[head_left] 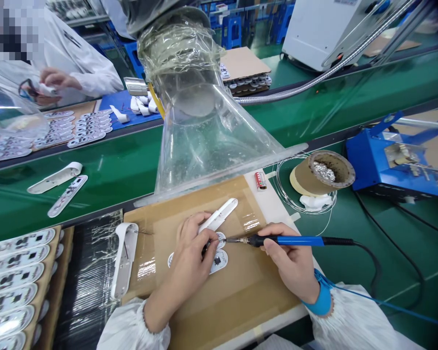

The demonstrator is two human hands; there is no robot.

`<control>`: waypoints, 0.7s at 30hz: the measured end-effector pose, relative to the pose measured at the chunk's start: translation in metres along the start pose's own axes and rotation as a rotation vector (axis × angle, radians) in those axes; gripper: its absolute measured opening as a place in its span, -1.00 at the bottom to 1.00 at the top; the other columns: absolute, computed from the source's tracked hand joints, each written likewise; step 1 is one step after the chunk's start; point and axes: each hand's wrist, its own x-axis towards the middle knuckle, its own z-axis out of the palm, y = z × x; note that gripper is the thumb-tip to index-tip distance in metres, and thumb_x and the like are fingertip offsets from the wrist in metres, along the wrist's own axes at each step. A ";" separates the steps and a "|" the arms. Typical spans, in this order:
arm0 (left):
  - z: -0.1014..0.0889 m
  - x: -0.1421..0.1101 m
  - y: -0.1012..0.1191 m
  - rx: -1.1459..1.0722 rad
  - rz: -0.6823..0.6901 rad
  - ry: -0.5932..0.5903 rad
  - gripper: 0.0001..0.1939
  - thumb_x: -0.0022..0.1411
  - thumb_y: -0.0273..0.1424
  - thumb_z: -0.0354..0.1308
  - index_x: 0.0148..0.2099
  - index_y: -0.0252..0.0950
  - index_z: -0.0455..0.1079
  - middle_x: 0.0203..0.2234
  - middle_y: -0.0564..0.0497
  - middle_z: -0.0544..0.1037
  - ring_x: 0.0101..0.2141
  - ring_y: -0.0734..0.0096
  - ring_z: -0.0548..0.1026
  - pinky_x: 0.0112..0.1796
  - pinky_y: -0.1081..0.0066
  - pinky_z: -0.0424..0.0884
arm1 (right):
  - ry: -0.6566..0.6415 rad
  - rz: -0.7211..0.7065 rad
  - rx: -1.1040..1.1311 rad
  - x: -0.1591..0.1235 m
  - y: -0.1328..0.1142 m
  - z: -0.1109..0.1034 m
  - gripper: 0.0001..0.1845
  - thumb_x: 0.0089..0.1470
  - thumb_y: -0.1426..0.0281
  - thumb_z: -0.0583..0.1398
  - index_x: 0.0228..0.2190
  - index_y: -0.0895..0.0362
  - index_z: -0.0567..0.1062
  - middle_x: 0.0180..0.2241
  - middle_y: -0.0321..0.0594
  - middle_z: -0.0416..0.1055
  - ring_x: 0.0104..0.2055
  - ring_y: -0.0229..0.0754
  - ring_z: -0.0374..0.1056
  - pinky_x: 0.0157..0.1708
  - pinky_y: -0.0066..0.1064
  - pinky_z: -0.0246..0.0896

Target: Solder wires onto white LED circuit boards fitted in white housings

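Observation:
My right hand grips a soldering iron with a blue and black handle, its tip pointing left onto a small white circuit board. Close to that tip, the thumb and index finger of my left hand are pinched together over the boards; a small dark thing shows between the fingers, too hidden to name. Another white board lies just below, partly under my left hand. Above the fingers lies a white plastic handle shell. A second white shell rests at the left of the brown cardboard.
Trays of long white boards stand at left. A clear fume hood hangs behind the cardboard. To the right are solder wire, a round brown pot and a blue soldering stand. Across the belt, a co-worker's hands hold a white part.

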 end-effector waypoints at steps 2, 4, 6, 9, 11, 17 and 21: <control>0.001 0.000 0.000 0.003 0.008 0.003 -0.83 0.51 -0.53 0.04 -0.16 -0.19 0.37 0.21 -0.11 0.37 0.23 0.07 0.36 0.17 -0.02 0.30 | -0.003 -0.003 -0.004 0.001 -0.001 0.001 -0.87 0.25 0.45 0.28 -0.25 -0.03 0.63 -0.44 -0.37 0.54 -0.59 -0.32 0.27 -0.65 -0.55 0.13; 0.001 0.000 0.000 0.004 0.014 0.007 -0.82 0.51 -0.53 0.05 -0.16 -0.19 0.37 0.21 -0.11 0.38 0.22 0.08 0.37 0.17 0.00 0.30 | -0.004 -0.004 -0.007 0.001 -0.001 0.002 -0.87 0.25 0.45 0.28 -0.25 -0.02 0.63 -0.45 -0.37 0.54 -0.58 -0.31 0.30 -0.65 -0.55 0.14; 0.001 0.000 -0.001 0.008 0.020 0.009 -0.82 0.52 -0.53 0.05 -0.16 -0.18 0.38 0.21 -0.10 0.38 0.22 0.09 0.37 0.17 0.01 0.31 | -0.003 -0.007 -0.006 0.001 -0.001 0.002 -0.87 0.24 0.45 0.28 -0.25 -0.02 0.63 -0.42 -0.35 0.56 -0.57 -0.31 0.32 -0.63 -0.55 0.19; 0.001 0.000 -0.001 0.012 0.026 0.011 -0.82 0.52 -0.53 0.05 -0.16 -0.18 0.39 0.20 -0.09 0.39 0.22 0.09 0.38 0.18 0.02 0.32 | -0.002 -0.007 -0.011 0.001 -0.001 0.002 -0.87 0.24 0.46 0.28 -0.25 -0.01 0.63 -0.41 -0.34 0.57 -0.56 -0.31 0.35 -0.61 -0.55 0.22; 0.000 0.000 -0.001 0.012 0.030 0.013 -0.82 0.51 -0.53 0.06 -0.16 -0.18 0.39 0.20 -0.09 0.40 0.21 0.09 0.38 0.17 0.02 0.32 | 0.004 -0.009 -0.021 0.001 -0.002 0.002 -0.87 0.23 0.47 0.28 -0.26 -0.01 0.63 -0.41 -0.35 0.57 -0.54 -0.30 0.38 -0.61 -0.56 0.22; -0.001 0.001 0.000 0.012 0.029 -0.012 -0.81 0.52 -0.54 0.04 -0.16 -0.19 0.38 0.21 -0.10 0.38 0.23 0.07 0.35 0.17 -0.01 0.31 | 0.011 -0.018 -0.031 0.001 -0.002 0.001 -0.86 0.23 0.47 0.28 -0.25 -0.01 0.63 -0.40 -0.33 0.57 -0.49 -0.29 0.43 -0.55 -0.56 0.28; -0.001 0.001 0.000 0.015 0.035 -0.011 -0.81 0.52 -0.55 0.03 -0.17 -0.19 0.37 0.21 -0.11 0.37 0.23 0.07 0.35 0.18 -0.03 0.30 | 0.024 0.012 -0.042 -0.003 0.002 -0.002 -0.89 0.27 0.44 0.29 -0.24 -0.01 0.63 -0.41 -0.29 0.53 -0.48 -0.26 0.39 -0.63 -0.54 0.11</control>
